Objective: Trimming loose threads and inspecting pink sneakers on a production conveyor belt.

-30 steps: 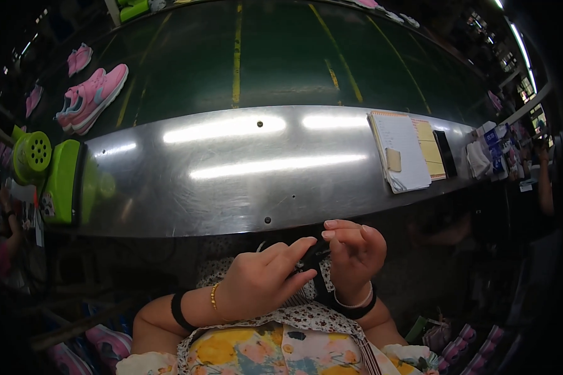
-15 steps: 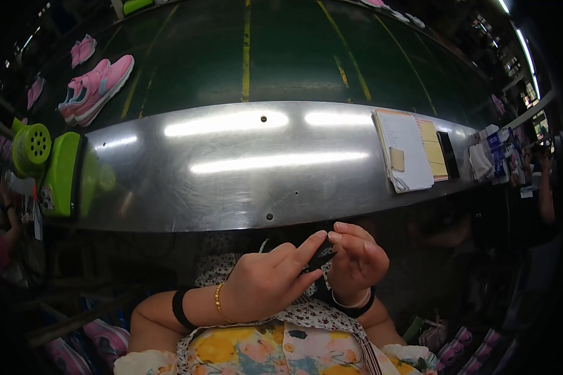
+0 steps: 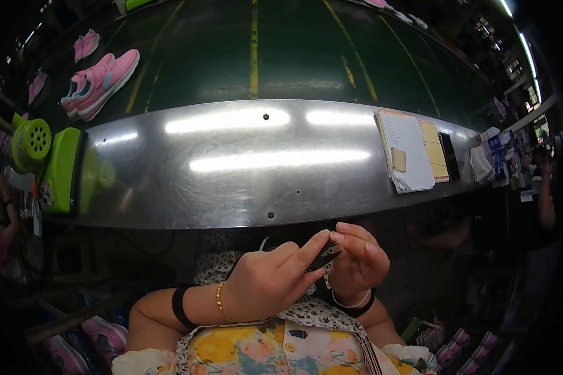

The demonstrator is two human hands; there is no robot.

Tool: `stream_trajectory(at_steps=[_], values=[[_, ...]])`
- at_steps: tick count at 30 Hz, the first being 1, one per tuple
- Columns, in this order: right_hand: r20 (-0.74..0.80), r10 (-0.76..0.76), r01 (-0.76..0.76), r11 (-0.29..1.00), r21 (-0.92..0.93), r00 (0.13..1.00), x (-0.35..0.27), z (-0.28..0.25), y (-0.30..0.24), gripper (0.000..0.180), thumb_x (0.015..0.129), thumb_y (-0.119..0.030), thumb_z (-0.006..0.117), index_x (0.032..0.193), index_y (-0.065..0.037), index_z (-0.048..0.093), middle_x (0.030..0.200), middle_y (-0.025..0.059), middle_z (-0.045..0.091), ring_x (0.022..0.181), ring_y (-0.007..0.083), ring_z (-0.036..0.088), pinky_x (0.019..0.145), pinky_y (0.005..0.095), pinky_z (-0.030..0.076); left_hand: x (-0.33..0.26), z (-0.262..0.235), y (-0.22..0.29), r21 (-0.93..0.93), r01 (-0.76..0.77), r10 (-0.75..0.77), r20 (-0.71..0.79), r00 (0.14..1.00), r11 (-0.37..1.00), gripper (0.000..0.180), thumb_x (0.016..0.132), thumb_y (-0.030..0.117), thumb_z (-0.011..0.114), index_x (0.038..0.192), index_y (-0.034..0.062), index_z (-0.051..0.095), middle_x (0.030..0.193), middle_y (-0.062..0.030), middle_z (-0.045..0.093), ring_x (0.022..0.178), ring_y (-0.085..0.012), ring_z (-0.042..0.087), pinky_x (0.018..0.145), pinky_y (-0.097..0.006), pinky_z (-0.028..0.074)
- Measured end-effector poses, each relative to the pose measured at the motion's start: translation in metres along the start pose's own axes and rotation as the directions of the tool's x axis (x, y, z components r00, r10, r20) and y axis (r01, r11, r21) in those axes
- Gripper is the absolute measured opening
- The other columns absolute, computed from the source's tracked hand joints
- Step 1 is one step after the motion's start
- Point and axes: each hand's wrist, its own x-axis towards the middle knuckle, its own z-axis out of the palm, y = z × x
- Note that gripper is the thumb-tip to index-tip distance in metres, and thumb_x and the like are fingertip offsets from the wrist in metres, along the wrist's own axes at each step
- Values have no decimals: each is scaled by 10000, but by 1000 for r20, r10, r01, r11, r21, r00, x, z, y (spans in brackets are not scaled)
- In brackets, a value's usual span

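Shoe fact'y, w/ pink sneakers [image 3: 103, 86] on green belt [image 3: 200, 62].

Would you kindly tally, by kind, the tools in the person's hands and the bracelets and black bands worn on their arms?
Black tool: 1
Bracelets: 2
Black bands: 2
Total: 5

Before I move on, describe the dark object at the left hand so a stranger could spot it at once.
Find the shiny metal table and look just below its near edge. Between the thumb and index finger of the left hand, near the right hand, is a small black tool. Its narrow pointed tip sets it apart from the black bands worn nearby.
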Motion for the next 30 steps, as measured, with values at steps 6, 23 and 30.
stream_trajectory(at_steps=[6, 23, 30], values=[[6, -13, 13, 1000, -7, 1000, 1, -1, 1, 482, 802, 63, 629, 1206, -58, 396, 846, 144, 677, 813, 283, 678, 680, 355, 569, 1, 1, 0, 2, -3, 3, -9, 1000, 1000, 567, 775, 162, 699, 1277, -2, 494, 623, -16, 424, 451, -118, 463, 395, -253, 401], [40, -22, 23, 999, -36, 999, 3, -4, 1, 460, 817, 51, 620, 1202, -50, 390, 855, 144, 675, 809, 289, 680, 674, 357, 574, 3, 2, 2, -9, 29, -29, 8, 1000, 1000, 556, 777, 152, 696, 1272, -2, 498, 634, -21, 441, 463, -122, 477, 403, -253, 407], [44, -3, 5, 999, -42, 999, 3, -3, 0, 460, 822, 54, 611, 1215, -46, 393, 861, 144, 674, 813, 278, 680, 672, 342, 574, 2, 5, 0, -23, 34, -34, -3, 999, 999, 548, 786, 154, 689, 1273, -4, 494, 640, -25, 447, 466, -128, 484, 408, -256, 412]])
